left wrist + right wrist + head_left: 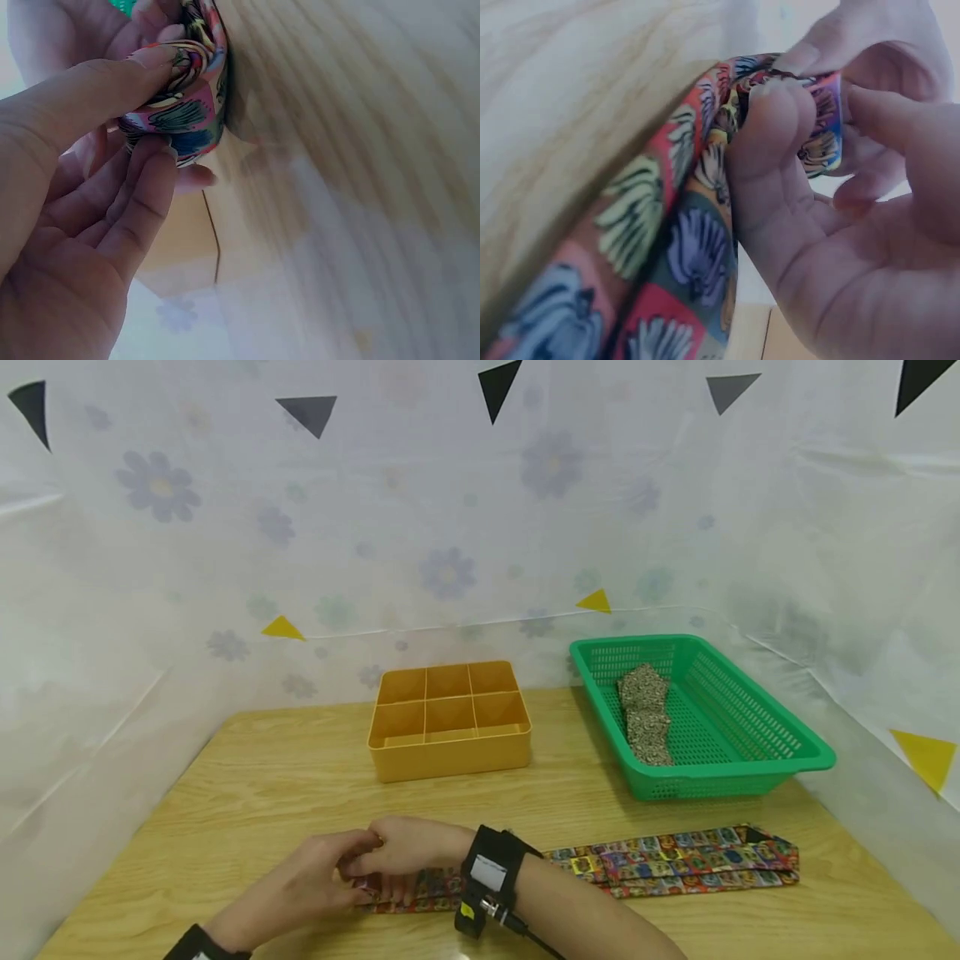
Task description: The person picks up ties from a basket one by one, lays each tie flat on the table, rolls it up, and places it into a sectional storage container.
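A long necktie (675, 864) with a colourful repeating print lies folded lengthwise across the front of the table. Its left end is wound into a small roll (187, 120), upright on its edge. My left hand (315, 877) pinches this roll, thumb over the spiral top and fingers against its outer side. From the other side my right hand (420, 847) holds the rolled end between thumb and fingers, as the right wrist view shows. Both hands meet there, covering most of the roll in the head view. The flat length (682, 247) runs out under my right wrist.
A yellow-orange divided box (450, 760) stands at the back middle. To its right, a green plastic basket (735, 770) holds speckled brown bundles (647, 714) along its left side. White floral sheeting (450, 527) hangs behind the table and at both sides.
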Demonstrator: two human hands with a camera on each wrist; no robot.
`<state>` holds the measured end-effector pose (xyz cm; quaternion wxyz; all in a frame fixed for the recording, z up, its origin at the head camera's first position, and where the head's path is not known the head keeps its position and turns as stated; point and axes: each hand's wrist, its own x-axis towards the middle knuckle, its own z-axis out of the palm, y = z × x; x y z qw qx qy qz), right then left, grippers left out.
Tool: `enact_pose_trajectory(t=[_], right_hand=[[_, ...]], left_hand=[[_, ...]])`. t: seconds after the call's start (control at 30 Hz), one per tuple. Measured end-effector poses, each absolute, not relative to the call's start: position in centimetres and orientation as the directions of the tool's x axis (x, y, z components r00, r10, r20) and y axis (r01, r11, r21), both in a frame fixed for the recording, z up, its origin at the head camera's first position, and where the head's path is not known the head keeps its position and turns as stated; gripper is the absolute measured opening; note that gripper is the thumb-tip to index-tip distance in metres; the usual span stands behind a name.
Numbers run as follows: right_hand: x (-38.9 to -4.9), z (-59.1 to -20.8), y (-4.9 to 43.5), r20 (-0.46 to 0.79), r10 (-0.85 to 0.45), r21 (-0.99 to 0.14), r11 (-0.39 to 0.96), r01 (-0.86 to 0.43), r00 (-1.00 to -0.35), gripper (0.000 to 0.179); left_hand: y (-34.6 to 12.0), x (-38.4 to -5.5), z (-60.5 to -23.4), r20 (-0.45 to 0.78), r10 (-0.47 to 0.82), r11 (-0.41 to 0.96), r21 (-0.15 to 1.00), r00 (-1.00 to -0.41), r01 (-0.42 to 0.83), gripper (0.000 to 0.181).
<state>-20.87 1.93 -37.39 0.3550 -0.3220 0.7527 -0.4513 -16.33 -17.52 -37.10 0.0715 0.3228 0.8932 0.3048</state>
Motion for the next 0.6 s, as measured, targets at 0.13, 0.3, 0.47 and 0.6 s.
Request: enact_pose_trajectory(t=[0.13, 0.3, 0.47, 0.6], right_hand=[[-20.8, -37.7, 2.0, -0.224, -0.79, -0.897, 0.396, -0.197, -0.571, 0.033], [-20.9, -37.9, 2.2, -0.204, -0.798, -0.911, 0.366, -0.188, -0.568, 0.024], [-21.0, -37.9, 2.5, -0.222, -0.797, -0.93, 0.346, -0.123, -0.562, 0.015], [-20.8, -38.0, 3.0, -0.242, -0.764, -0.929, 0.36, -0.083, -0.598, 0.012]], left_hand=[[-17.0, -16.4, -37.0, 0.112, 0.635, 0.6, 0.552, -0.764, 0.579, 0.051], [-16.7, -16.6, -37.1, 0.161, 0.645, 0.596, 0.506, -0.747, 0.624, 0.048], [-16.4, -16.9, -36.9, 0.14, 0.653, 0.587, 0.526, -0.744, 0.615, 0.044], [-16.4, -16.9, -37.0, 0.074, 0.654, 0.59, 0.572, -0.753, 0.57, 0.046]])
